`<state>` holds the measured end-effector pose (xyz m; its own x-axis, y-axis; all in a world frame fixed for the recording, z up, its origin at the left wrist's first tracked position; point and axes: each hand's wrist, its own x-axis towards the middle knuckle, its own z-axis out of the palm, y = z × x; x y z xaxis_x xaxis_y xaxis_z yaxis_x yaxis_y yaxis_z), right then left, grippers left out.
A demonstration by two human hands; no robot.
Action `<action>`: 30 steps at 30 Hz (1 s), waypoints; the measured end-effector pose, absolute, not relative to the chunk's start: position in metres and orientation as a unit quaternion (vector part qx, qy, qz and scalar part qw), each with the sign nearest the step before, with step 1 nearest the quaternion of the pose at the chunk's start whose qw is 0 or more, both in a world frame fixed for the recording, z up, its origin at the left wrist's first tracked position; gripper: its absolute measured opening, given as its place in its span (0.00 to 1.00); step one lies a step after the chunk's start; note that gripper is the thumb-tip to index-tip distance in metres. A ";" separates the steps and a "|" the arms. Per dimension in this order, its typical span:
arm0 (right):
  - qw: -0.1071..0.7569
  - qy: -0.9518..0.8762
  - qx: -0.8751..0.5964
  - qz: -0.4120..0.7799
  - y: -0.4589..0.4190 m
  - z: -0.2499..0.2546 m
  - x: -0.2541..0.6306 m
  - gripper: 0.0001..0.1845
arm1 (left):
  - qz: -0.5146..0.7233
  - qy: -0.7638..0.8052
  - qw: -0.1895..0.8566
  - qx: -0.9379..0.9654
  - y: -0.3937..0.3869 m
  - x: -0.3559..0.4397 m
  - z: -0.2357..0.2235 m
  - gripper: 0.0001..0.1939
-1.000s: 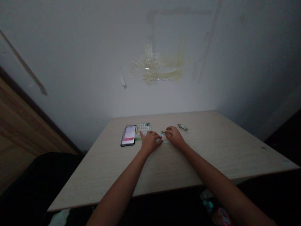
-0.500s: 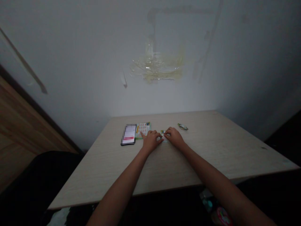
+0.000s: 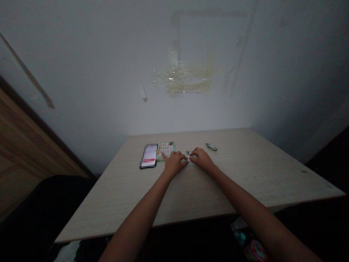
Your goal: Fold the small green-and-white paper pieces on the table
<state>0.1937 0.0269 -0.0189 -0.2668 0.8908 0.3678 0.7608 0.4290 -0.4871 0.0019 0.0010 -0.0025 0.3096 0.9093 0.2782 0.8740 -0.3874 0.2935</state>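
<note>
A small printed card (image 3: 188, 152), green and yellow along its top, lies on the table between my hands. My left hand (image 3: 174, 163) comes at it from the left, thumb and index finger closed together at its edge. One finger of that hand sticks out over the printed booklet (image 3: 165, 148). From the right, my right hand (image 3: 202, 158) pinches at the card with bent fingers. My fingers cover much of the card, and any tiny piece between the fingertips is too small to make out.
A phone (image 3: 149, 156) with a blurred, lit screen lies left of the booklet. A crumpled green-and-white wrapper (image 3: 211, 147) rests behind my right hand. The pale wooden table (image 3: 234, 140) meets a wall (image 3: 109, 80) with peeling tape (image 3: 188, 82). Dark items sit below its front edge.
Both hands keep almost the same position at the card. The whole view shifts very slightly; the phone, booklet and wrapper stay in place.
</note>
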 end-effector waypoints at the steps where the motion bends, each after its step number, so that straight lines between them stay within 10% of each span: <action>1: 0.304 -0.790 -0.521 0.107 0.027 -0.019 0.194 0.08 | 0.203 0.550 0.042 0.809 0.001 0.002 -0.002 0.11; 30: 0.261 -0.842 -0.448 0.148 0.017 -0.015 0.208 0.26 | 0.202 0.553 0.040 0.808 -0.001 0.000 -0.002 0.10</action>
